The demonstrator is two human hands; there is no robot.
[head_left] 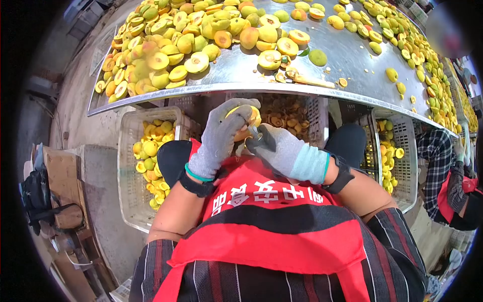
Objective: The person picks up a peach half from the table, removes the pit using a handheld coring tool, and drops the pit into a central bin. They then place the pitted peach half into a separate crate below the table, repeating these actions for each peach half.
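My left hand (224,128), in a grey work glove, is closed around a yellow peach half (255,117) just in front of the red apron. Against that fruit, my right hand (284,151), also gloved, is closed on a small metal tool (255,134). Most of the tool is hidden by the fingers, so its exact shape cannot be made out. Beyond both hands, cut peach halves (196,62) lie piled on the metal table (347,65). Near the table's front edge are fruit scraps and a pale, slim, handle-like piece (313,81).
A white crate (126,189) of peach halves stands left of my legs, another crate (408,173) to the right. Below the table edge, a crate (314,118) holds darker pieces. A co-worker in a checked sleeve (436,156) is at the right. Cardboard (63,176) stands at left.
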